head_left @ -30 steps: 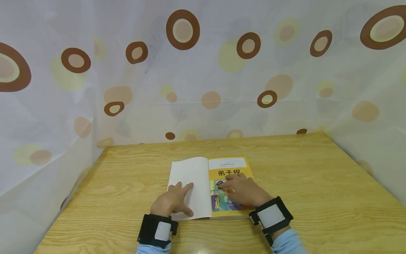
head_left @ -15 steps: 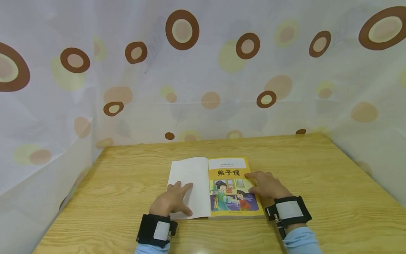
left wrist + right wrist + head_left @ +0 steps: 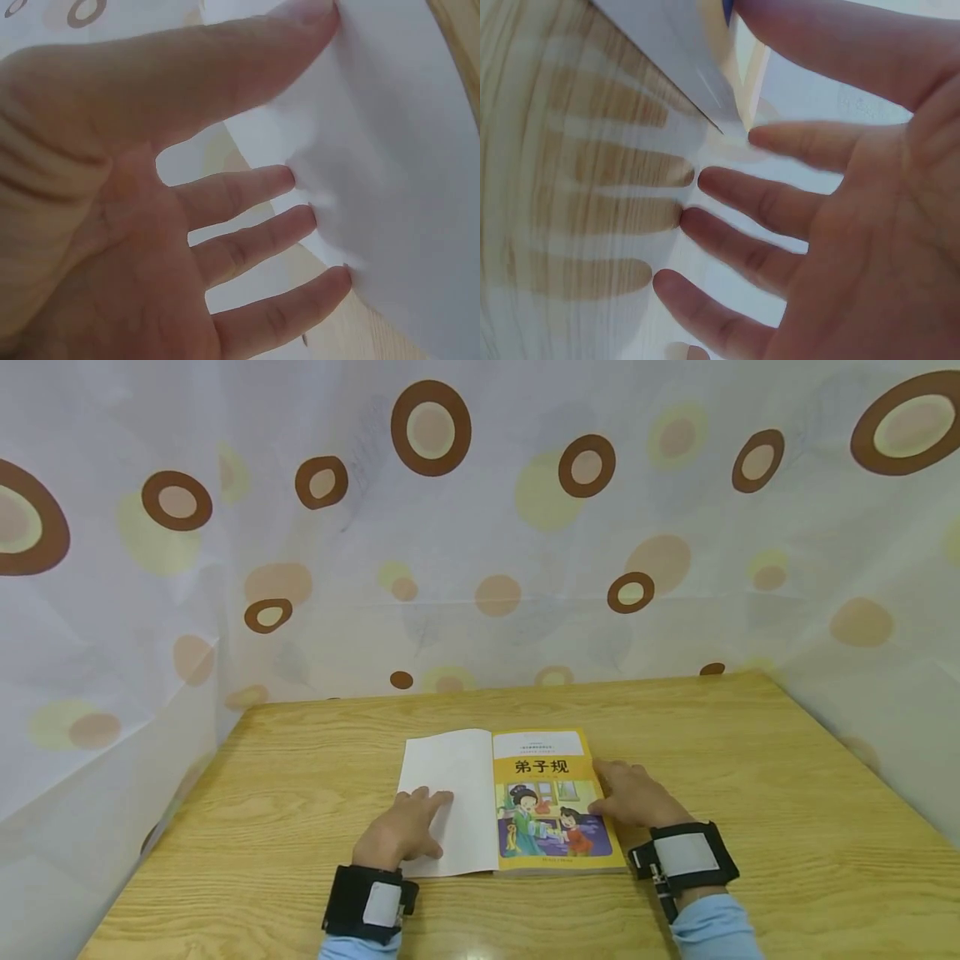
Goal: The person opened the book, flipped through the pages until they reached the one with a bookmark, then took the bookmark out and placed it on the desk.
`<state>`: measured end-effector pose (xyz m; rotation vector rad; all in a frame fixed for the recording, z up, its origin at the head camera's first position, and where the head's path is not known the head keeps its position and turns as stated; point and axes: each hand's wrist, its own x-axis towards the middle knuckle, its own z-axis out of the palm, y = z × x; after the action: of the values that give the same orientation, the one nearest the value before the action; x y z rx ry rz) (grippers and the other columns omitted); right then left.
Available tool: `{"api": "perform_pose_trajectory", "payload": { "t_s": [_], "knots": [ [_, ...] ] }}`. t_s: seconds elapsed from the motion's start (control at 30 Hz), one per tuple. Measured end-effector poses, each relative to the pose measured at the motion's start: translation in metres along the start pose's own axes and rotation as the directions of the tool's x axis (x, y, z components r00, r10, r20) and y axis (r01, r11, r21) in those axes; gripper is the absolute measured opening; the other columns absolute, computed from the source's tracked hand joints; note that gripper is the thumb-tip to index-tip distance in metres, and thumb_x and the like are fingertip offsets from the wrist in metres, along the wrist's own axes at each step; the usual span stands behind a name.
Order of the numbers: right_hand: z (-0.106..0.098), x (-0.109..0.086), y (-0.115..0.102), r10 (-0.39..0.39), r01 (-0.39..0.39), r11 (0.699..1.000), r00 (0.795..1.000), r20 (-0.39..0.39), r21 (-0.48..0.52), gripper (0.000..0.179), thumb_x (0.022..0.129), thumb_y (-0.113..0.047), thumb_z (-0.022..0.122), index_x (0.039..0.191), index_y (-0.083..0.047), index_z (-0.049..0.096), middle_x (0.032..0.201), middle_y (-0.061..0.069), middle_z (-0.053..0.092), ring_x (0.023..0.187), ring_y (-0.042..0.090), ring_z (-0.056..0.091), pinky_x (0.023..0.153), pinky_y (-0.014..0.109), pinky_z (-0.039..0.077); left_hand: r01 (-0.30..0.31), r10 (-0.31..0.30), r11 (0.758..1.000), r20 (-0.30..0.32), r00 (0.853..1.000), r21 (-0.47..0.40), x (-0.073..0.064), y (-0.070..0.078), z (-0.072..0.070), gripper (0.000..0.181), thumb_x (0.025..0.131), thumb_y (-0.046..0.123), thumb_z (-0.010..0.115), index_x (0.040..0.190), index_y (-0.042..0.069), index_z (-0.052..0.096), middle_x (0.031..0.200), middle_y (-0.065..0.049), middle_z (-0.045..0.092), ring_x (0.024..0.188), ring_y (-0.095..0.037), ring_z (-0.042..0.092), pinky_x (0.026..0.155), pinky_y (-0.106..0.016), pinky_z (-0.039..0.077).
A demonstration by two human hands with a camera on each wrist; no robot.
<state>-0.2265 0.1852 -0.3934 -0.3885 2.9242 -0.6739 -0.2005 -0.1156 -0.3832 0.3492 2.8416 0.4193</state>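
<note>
An open book lies in the middle of the table in the head view, with a blank white leaf (image 3: 465, 768) on the left and a yellow illustrated page (image 3: 555, 843) on the right. My left hand (image 3: 397, 833) rests on the white leaf near its outer lower edge, fingers and thumb spread. The left wrist view shows those fingertips (image 3: 341, 277) pressed on the white paper. My right hand (image 3: 641, 797) is at the book's right edge, its thumb by the page border. In the right wrist view its fingers (image 3: 754, 191) extend beside the book's page block (image 3: 675, 56), fingertips at the tabletop.
The wood-grain table (image 3: 315, 760) spreads out around the book on every side. A white sheet with brown and yellow circles (image 3: 375, 560) hangs behind the table and along both sides. Black straps with pale plates (image 3: 690, 853) are on both wrists.
My right hand has moved right, off the illustrated page to the book's right edge, uncovering the picture. Its index finger has then slid slightly outward. The left hand has stayed nearly still.
</note>
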Motion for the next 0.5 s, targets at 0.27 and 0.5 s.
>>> {"api": "perform_pose_trajectory", "payload": {
  "t_s": [0.27, 0.5],
  "knots": [
    [0.0005, -0.0011, 0.0008, 0.013, -0.013, 1.0, 1.0, 0.001, -0.018, 0.063, 0.077, -0.02, 0.068, 0.125, 0.01, 0.043, 0.124, 0.031, 0.044, 0.111, 0.048, 0.034, 0.091, 0.063, 0.033, -0.025, 0.027, 0.999, -0.043, 0.999, 0.037, 0.0008, -0.0015, 0.0015, 0.066, 0.062, 0.014, 0.081, 0.121, 0.009, 0.052, 0.116, -0.015, 0.049, 0.098, -0.03, 0.043, 0.079, -0.046, 0.049],
    [0.0005, -0.0006, 0.0008, 0.018, -0.018, 1.0, 1.0, -0.003, -0.018, 0.062, 0.077, -0.019, 0.068, 0.125, 0.01, 0.043, 0.124, 0.03, 0.044, 0.111, 0.047, 0.036, 0.092, 0.062, 0.033, -0.024, 0.026, 0.999, -0.055, 0.998, 0.038, 0.0011, -0.001, 0.0018, 0.067, 0.061, 0.013, 0.082, 0.121, 0.009, 0.052, 0.115, -0.015, 0.049, 0.096, -0.03, 0.043, 0.077, -0.046, 0.049]
  ]
}}
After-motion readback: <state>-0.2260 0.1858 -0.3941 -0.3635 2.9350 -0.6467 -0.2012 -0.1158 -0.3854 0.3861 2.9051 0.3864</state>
